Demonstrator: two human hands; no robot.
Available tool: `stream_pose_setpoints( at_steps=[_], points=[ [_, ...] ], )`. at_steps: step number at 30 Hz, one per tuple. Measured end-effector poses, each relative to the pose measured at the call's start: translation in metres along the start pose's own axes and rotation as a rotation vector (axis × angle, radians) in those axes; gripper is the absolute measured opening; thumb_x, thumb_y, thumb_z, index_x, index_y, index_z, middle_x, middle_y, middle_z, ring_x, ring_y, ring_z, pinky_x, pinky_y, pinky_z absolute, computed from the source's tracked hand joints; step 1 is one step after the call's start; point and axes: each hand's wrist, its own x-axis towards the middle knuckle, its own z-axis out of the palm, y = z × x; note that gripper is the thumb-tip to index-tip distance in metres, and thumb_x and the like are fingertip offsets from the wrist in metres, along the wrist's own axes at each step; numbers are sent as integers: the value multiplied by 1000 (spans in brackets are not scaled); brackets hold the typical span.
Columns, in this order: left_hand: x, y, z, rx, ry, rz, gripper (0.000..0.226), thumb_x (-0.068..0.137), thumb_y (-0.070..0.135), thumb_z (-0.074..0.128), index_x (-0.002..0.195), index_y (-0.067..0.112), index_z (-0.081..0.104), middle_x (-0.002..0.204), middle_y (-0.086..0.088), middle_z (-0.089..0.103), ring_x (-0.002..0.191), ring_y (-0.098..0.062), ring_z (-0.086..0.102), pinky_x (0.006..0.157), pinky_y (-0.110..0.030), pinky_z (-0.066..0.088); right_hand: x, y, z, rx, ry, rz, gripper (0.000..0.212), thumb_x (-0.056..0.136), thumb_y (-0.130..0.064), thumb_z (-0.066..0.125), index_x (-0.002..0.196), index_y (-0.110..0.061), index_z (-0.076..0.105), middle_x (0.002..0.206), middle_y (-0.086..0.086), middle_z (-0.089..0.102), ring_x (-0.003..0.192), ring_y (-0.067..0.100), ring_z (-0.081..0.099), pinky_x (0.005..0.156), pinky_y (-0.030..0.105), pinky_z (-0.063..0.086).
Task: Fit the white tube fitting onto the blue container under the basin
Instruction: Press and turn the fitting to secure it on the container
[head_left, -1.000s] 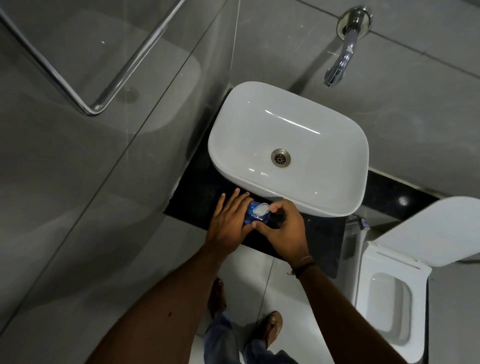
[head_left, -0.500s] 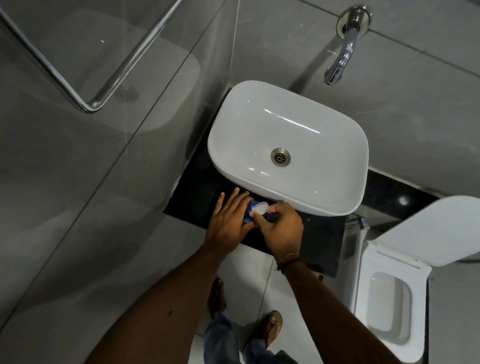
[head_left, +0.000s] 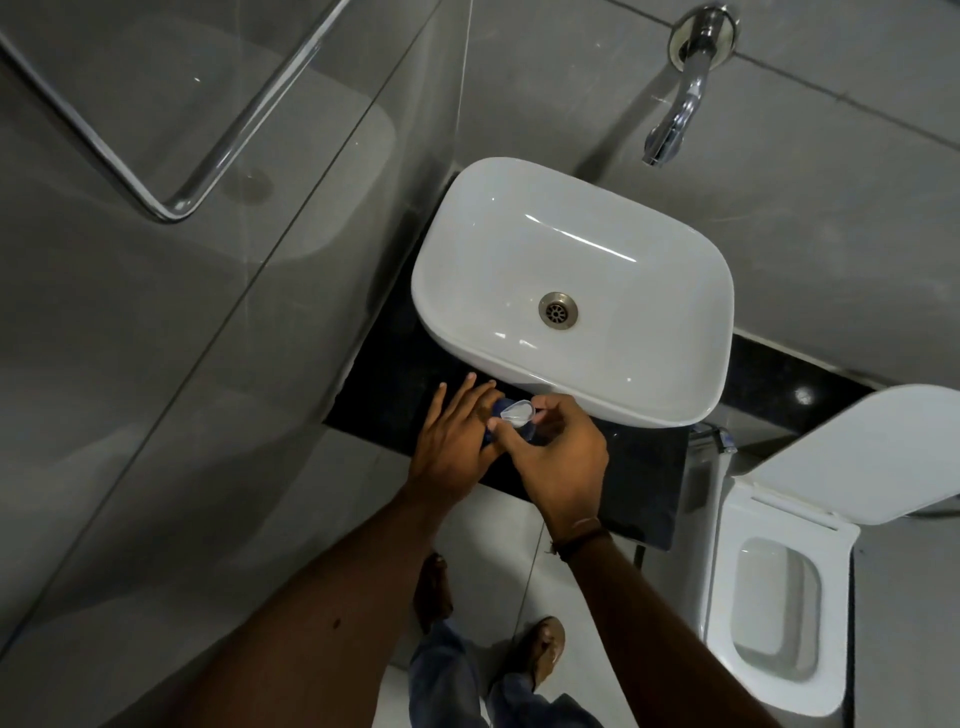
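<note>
A small blue container (head_left: 496, 415) stands on the black counter (head_left: 379, 405) just in front of the white basin (head_left: 571, 291). My left hand (head_left: 452, 441) wraps its left side, fingers stretched toward the basin. On top of the container sits the white fitting (head_left: 518, 413), pinched between thumb and fingers of my right hand (head_left: 558, 457). Most of the blue body is hidden between the two hands.
A chrome wall tap (head_left: 680, 104) hangs over the basin. A glass partition with a chrome rail (head_left: 171, 208) stands to the left. A white toilet (head_left: 779, 613) with raised lid is at the right. My feet (head_left: 540, 649) are on the pale floor tiles below.
My right hand has closed in over the white fitting and turned on it, wrist swinging left. The blue container shows less than before. My left hand has stayed in place.
</note>
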Motion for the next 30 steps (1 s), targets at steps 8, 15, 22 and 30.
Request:
stream_pose_setpoints(
  at_steps=[8, 15, 22, 30],
  points=[
    [1, 2, -4, -6, -23, -1, 69, 94, 49, 29, 146, 8, 49, 157, -7, 49, 155, -23, 25, 129, -50, 10, 4, -2, -8, -7, -38, -61, 33, 71, -53, 86, 93, -42, 64, 79, -26, 69, 76, -8, 71, 71, 11, 59],
    [1, 3, -7, -4, -22, 12, 70, 94, 50, 31, 145, 7, 51, 156, -8, 49, 155, -25, 26, 128, -53, 13, 10, -8, -3, -27, -48, -4, 33, 71, -42, 91, 87, -40, 62, 71, -25, 64, 69, -10, 67, 58, 1, 47],
    [0, 1, -6, -14, -36, 14, 70, 95, 54, 42, 148, 8, 47, 158, -8, 47, 155, -25, 25, 129, -52, 11, 18, 2, -17, 24, -209, -106, 36, 73, -18, 92, 99, -35, 76, 85, -33, 69, 84, -19, 69, 75, 1, 53],
    [0, 1, -5, -45, -5, 10, 73, 96, 57, 33, 145, 6, 50, 153, -10, 53, 153, -27, 31, 127, -55, 18, 22, 4, -26, 66, -284, -142, 45, 68, -24, 96, 104, -42, 77, 93, -28, 76, 92, -8, 73, 84, 11, 61]
  ],
)
